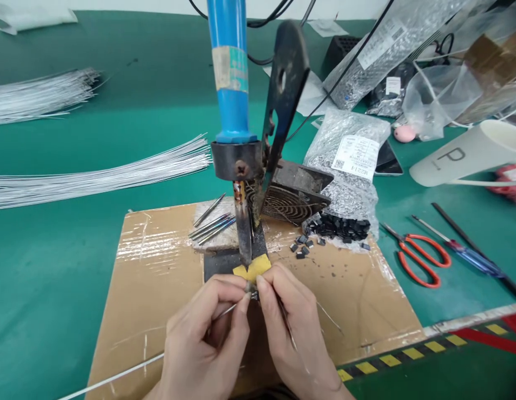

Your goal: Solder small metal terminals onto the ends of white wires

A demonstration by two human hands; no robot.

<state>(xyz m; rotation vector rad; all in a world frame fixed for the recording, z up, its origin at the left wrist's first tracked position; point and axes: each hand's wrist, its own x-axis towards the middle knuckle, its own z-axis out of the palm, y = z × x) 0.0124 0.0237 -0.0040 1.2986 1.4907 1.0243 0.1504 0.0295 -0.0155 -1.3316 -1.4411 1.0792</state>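
My left hand [208,339] and my right hand [295,333] meet fingertip to fingertip just below the tip of a mounted soldering iron [243,222] with a blue handle [230,72]. Both pinch a tiny dark part [253,294] between thumbs and forefingers. A thin white wire [116,376] runs from the left fingers out to the lower left, and another thin wire [289,328] passes under my right hand. A yellow sponge piece [253,268] lies under the iron's tip.
A taped cardboard sheet [158,289] covers the green table. Small black parts [339,226] lie in a heap by plastic bags [349,161]. Red scissors [420,255] and a screwdriver [466,253] lie right. White wire bundles [95,175] lie left. A white cup [461,155] lies tipped.
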